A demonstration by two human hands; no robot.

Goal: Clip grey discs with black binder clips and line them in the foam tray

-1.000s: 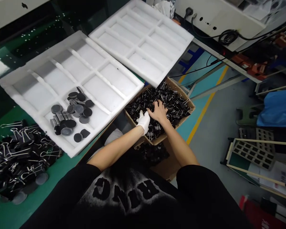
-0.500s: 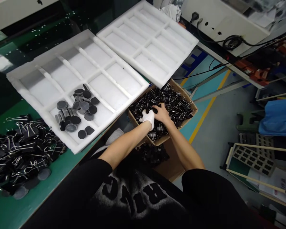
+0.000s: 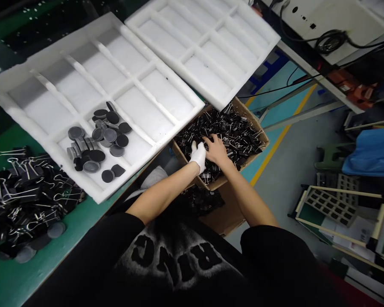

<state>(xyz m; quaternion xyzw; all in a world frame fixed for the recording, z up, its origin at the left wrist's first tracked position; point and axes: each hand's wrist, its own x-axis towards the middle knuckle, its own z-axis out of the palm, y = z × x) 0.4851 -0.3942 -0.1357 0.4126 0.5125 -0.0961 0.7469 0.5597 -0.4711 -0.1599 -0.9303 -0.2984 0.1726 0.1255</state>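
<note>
A cardboard box (image 3: 264, 143) full of black binder clips (image 3: 240, 132) stands beside the bench. My left hand (image 3: 198, 157), in a white glove, is over the clips near the box's left side, its fingers bent down among them. Bare and close beside it, my right hand (image 3: 215, 149) has its fingers curled onto the clips. Whatever the fingertips hold is too small and dark to make out. On the bench, a white foam tray (image 3: 153, 106) has several black and grey round discs (image 3: 110, 135) in its near compartments.
A second white foam tray (image 3: 224, 100) juts over the box's back edge. Many binder clips (image 3: 28, 192) are heaped on the green bench (image 3: 48, 260) at left. To the right are a cart (image 3: 345, 194) and a blue cloth (image 3: 371, 153).
The view has shifted, with the trays now larger and further left. Both hands remain in the box of clips and have drawn a little closer together.
</note>
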